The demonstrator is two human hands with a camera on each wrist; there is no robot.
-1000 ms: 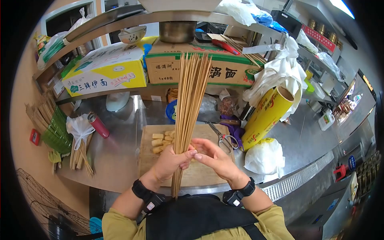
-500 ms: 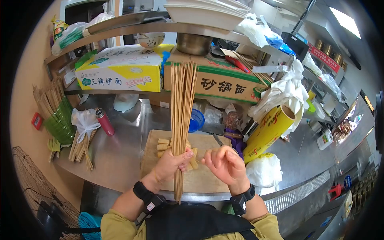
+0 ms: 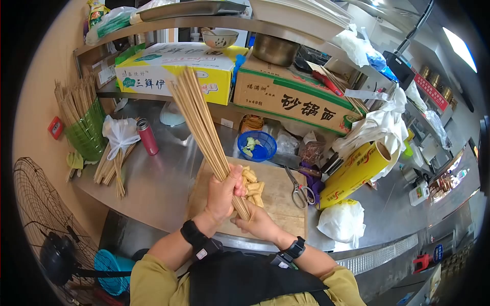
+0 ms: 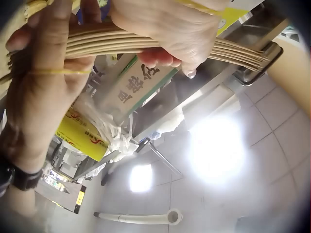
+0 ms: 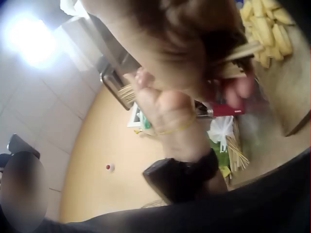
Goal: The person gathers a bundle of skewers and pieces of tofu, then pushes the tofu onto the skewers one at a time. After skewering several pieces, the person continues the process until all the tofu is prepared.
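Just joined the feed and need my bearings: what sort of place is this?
Probably a commercial kitchen's prep area: a steel counter, noodle cartons, and a big bundle of bamboo skewers held over a cutting board.

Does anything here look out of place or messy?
Nothing looks spilled or broken. The skewer bundle slants up to the left, gripped by the left hand, the right hand holding its lower end. Loose skewers fan from a white bag on the counter.
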